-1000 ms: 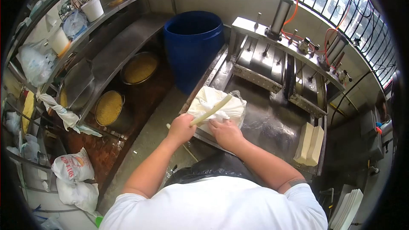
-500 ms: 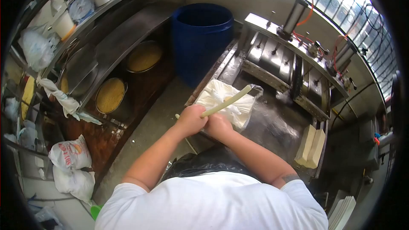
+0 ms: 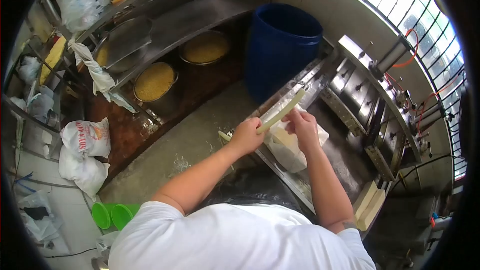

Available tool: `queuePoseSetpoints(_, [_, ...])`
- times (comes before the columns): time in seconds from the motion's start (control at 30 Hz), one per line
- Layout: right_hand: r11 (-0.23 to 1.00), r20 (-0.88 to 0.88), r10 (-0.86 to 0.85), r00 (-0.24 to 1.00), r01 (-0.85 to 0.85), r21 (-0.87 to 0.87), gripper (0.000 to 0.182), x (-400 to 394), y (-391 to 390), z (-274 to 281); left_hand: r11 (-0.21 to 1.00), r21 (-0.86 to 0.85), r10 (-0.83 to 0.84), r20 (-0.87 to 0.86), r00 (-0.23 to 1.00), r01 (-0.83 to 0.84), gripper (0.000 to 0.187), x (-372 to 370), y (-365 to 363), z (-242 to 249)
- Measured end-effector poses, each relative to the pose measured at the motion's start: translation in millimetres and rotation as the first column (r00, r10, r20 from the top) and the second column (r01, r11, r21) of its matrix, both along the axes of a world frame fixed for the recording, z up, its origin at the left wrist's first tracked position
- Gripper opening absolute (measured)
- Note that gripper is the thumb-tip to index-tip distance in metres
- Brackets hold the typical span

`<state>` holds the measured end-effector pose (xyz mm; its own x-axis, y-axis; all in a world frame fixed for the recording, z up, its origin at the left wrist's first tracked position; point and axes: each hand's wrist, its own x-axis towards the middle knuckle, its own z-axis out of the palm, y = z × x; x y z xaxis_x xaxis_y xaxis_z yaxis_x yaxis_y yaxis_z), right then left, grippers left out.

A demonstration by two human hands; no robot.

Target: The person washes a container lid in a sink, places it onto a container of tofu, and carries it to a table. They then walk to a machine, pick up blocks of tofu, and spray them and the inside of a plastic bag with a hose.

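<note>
Both hands work at the cloth-wrapped white block (image 3: 287,147) on the wet steel bench (image 3: 345,162). The left hand (image 3: 246,136) is closed around a pale stick (image 3: 281,112) slanting up and away from it; the right hand (image 3: 302,127), fingers loosely curled, rests on the wrap just past the stick's middle. The step looks like smoothing or tucking the cloth; next calls for steadying the block and drawing the stick carefully along it.

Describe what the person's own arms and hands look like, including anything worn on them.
Both arms are bare from short white T-shirt sleeves down. The left hand and right hand wear no gloves; no rings or watch show. A dark marking, probably a tattoo, sits on the right upper arm by the sleeve edge.
</note>
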<state>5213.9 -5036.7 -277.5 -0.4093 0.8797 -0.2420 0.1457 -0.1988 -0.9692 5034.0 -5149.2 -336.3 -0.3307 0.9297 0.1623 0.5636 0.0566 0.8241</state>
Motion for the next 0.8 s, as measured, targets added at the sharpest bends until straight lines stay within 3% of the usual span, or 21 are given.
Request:
queuePoseSetpoints(0.27, [0.989, -0.271, -0.126, 0.954, 0.101, -0.105, 0.039, 10.6, 5.4, -12.4, 0.996, -0.083, -0.046, -0.042, 0.998, 0.042, 0.044, 21.7, 35.4, -14.0])
queuePoseSetpoints(0.33, [0.982, -0.454, -0.143, 0.879, 0.069, -0.177, 0.034, 28.4, 14.8, -15.6, 1.0, -0.026, 0.007, -0.098, 0.995, -0.01, 0.046, 27.4, 43.5, -19.0])
queuePoseSetpoints(0.37, [0.985, -0.539, -0.117, 0.834, 0.027, -0.173, 0.031, 44.0, 17.7, -13.5, 1.0, -0.015, -0.025, -0.131, 0.991, 0.023, 0.033, 29.4, 45.3, -16.4])
queuePoseSetpoints(0.4, [0.984, -0.538, -0.133, 0.833, 0.045, -0.174, 0.031, 58.6, 18.1, -12.2, 0.999, -0.016, -0.043, -0.13, 0.991, 0.042, 0.033, 29.2, 48.4, -20.9])
queuePoseSetpoints(0.47, [0.96, -0.701, -0.27, 0.66, 0.127, -0.249, 0.035, 88.5, 14.7, -12.5, 0.999, 0.008, -0.04, -0.184, 0.982, 0.042, 0.018, 25.7, 55.7, -35.8])
queuePoseSetpoints(0.5, [0.939, -0.724, -0.342, 0.6, 0.182, -0.292, 0.041, 109.4, 20.2, -37.6, 0.998, 0.06, -0.005, -0.186, 0.983, 0.017, 0.01, 24.9, 57.0, -41.0])
queuePoseSetpoints(0.6, [0.868, -0.659, -0.495, 0.566, 0.296, -0.398, 0.043, 145.6, 5.3, -55.8, 0.998, 0.067, -0.007, -0.175, 0.984, 0.019, 0.008, 12.3, 53.9, -34.9])
queuePoseSetpoints(0.73, [0.776, -0.66, -0.631, 0.408, 0.336, -0.534, 0.044, 163.0, -3.8, -68.9, 0.998, 0.007, 0.068, -0.134, 0.989, -0.067, 0.011, -2.6, 46.2, -31.6])
queuePoseSetpoints(0.8, [0.803, -0.655, -0.596, 0.465, 0.316, -0.506, 0.046, 156.5, -2.3, -71.6, 0.998, -0.032, 0.053, -0.097, 0.994, -0.056, 0.014, -2.4, 40.8, -26.2])
